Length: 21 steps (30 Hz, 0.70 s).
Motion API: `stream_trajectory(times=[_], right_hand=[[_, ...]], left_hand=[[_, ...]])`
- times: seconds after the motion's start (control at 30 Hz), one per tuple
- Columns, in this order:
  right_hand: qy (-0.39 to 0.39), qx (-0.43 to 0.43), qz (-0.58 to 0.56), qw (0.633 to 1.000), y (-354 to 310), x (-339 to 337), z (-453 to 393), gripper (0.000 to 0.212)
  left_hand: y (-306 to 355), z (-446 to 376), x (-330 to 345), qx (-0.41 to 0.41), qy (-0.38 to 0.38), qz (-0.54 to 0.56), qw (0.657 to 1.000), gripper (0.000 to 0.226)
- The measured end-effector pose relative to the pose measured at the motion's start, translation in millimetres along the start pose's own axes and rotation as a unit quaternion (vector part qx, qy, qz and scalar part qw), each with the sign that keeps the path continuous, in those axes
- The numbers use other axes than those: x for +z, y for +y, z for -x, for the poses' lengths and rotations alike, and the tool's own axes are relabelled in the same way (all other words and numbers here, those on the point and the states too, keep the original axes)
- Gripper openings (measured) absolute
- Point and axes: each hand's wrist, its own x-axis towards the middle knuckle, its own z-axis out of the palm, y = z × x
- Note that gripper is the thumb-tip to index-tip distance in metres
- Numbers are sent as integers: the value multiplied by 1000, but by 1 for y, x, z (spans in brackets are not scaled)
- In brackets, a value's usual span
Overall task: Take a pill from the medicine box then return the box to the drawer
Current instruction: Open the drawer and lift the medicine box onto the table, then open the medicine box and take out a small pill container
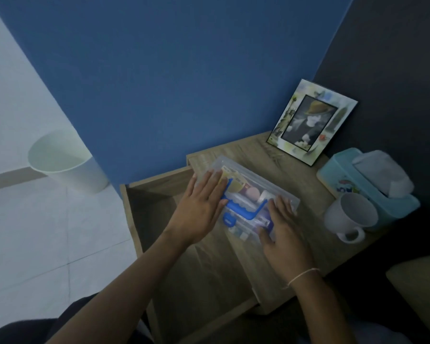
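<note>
A clear plastic medicine box (252, 184) with a blue handle and blue latch lies on the wooden nightstand top (256, 152), its lid closed and several packets showing through. My left hand (199, 207) lies flat on the box's left end, fingers spread. Flat on the box's right near corner is my right hand (281, 234). The open drawer (157, 207) juts out to the left below the box, its inside dark.
A framed photo (313, 120) leans at the back of the nightstand. A white mug (349, 217) and a light blue tissue box (368, 184) stand at the right. A white bin (65, 160) stands on the tiled floor at left.
</note>
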Motion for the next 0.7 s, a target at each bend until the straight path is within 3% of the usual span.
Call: stream_trajectory(times=[0.3,0.7], right_hand=[[33,-18,0,999,16,8,-62,65],[55,-61,81,993,22,18,-125,63]], left_hand=[[-11,-42,12,-26,-1,10,1000,52],[-40,-92,19,-32,6,10,999,53]])
